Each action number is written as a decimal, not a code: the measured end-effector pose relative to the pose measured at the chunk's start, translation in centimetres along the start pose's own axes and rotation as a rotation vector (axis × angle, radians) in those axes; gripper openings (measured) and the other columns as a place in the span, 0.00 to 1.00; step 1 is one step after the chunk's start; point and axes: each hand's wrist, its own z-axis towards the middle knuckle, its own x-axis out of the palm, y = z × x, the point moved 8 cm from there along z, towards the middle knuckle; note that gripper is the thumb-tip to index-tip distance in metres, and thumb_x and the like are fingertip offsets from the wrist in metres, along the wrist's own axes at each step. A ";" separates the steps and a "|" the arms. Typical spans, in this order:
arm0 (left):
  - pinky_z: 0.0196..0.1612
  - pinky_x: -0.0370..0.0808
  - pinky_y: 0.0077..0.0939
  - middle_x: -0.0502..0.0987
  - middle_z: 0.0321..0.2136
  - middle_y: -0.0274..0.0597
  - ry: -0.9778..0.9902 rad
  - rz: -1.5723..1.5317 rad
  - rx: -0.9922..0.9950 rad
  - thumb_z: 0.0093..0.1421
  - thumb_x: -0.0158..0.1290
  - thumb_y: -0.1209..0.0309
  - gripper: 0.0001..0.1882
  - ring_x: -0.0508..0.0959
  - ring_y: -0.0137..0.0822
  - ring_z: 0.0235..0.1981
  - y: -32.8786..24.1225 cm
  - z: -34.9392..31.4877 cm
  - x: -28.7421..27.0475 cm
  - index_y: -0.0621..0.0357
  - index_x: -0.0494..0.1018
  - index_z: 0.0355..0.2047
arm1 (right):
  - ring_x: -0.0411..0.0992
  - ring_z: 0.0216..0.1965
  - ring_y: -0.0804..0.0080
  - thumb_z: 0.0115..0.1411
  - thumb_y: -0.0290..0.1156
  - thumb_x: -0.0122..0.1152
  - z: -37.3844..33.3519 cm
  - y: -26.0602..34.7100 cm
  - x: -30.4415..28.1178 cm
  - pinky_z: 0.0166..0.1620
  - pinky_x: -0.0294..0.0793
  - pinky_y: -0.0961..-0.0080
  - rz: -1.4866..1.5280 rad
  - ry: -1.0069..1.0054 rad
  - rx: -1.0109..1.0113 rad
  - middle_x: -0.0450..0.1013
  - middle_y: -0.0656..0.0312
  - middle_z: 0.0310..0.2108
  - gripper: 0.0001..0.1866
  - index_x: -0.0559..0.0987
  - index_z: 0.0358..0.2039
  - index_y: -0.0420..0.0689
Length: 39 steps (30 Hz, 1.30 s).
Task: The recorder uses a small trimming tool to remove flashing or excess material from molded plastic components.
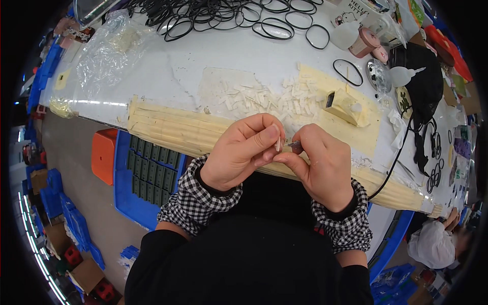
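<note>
My left hand [246, 149] is closed, with a small white strip [278, 144] pinched between thumb and fingers. Facing it, my right hand [323, 165] pinches a small dark, pointed piece [295, 146], whose exact kind I cannot make out. Its tip points at the strip, and whether they touch is unclear. Both hands are above the table's near edge, which is padded with yellowish tape [168, 127]. Just beyond them lies a loose pile of small white strips [254, 98]. A yellow tape-covered block [351, 109] with a dark opening stands to the right of the pile.
Black rubber rings [274, 29] are heaped at the table's far side. Crumpled clear plastic [109, 56] lies at the left. Squeeze bottles [348, 33] and a black cable [394, 165] occupy the right. Below left are a blue crate [122, 188] and an orange stool [104, 155]. Another person [434, 244] sits at far right.
</note>
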 end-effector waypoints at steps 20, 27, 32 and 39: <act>0.24 0.60 0.09 0.69 0.29 0.31 -0.075 0.092 0.032 0.65 0.49 0.67 0.09 0.63 0.15 0.22 -0.2 -0.2 -0.4 0.60 0.68 0.33 | 0.67 0.16 0.66 0.54 0.49 0.59 0.1 0.6 0.1 0.19 0.64 0.72 -0.133 0.034 -0.003 0.62 0.64 0.18 0.18 0.69 0.24 0.47; 0.24 0.60 0.08 0.69 0.26 0.30 -0.084 0.110 0.005 0.65 0.49 0.67 0.09 0.62 0.15 0.22 -0.6 -0.5 -0.1 0.61 0.69 0.33 | 0.68 0.17 0.67 0.55 0.50 0.58 0.1 0.4 0.1 0.19 0.64 0.73 -0.135 0.024 0.007 0.63 0.64 0.18 0.19 0.70 0.25 0.47; 0.26 0.61 0.10 0.69 0.25 0.30 -0.108 0.138 0.015 0.65 0.49 0.67 0.09 0.63 0.16 0.22 -0.6 -0.6 -0.3 0.61 0.69 0.32 | 0.68 0.17 0.66 0.55 0.51 0.57 0.1 0.4 0.2 0.19 0.64 0.73 -0.163 0.039 0.005 0.63 0.64 0.19 0.19 0.69 0.25 0.47; 0.27 0.62 0.10 0.69 0.25 0.31 -0.109 0.114 0.011 0.65 0.49 0.67 0.09 0.63 0.16 0.23 -0.5 -0.6 -0.4 0.61 0.69 0.32 | 0.67 0.16 0.66 0.56 0.50 0.57 0.0 0.5 0.4 0.19 0.64 0.72 -0.151 0.063 0.002 0.63 0.64 0.19 0.19 0.70 0.25 0.47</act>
